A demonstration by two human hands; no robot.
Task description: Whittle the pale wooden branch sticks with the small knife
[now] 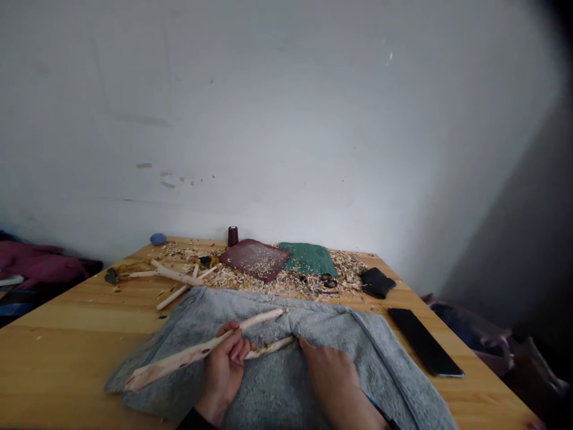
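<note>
- Left hand (226, 361) clasps two lengths of peeled wood (179, 358) over grey cloth (273, 388), desk's (67, 346) near edge; fingers hide whether they join
- Right hand (331, 370) curls at the shorter's tip; cannot tell what it pinches
- One phone (425, 341), right edge
- One spool (233, 236), far edge

Illumination is dim, cool and diffuse. The wall (286, 149) is brightest around its middle and darkens into shadow at far right. A black vignette covers the upper right corner. Wide-angle distortion stretches the tabletop (67, 340) toward the lower corners. Fine detail in the wood shavings (351, 263) is soft.
</note>
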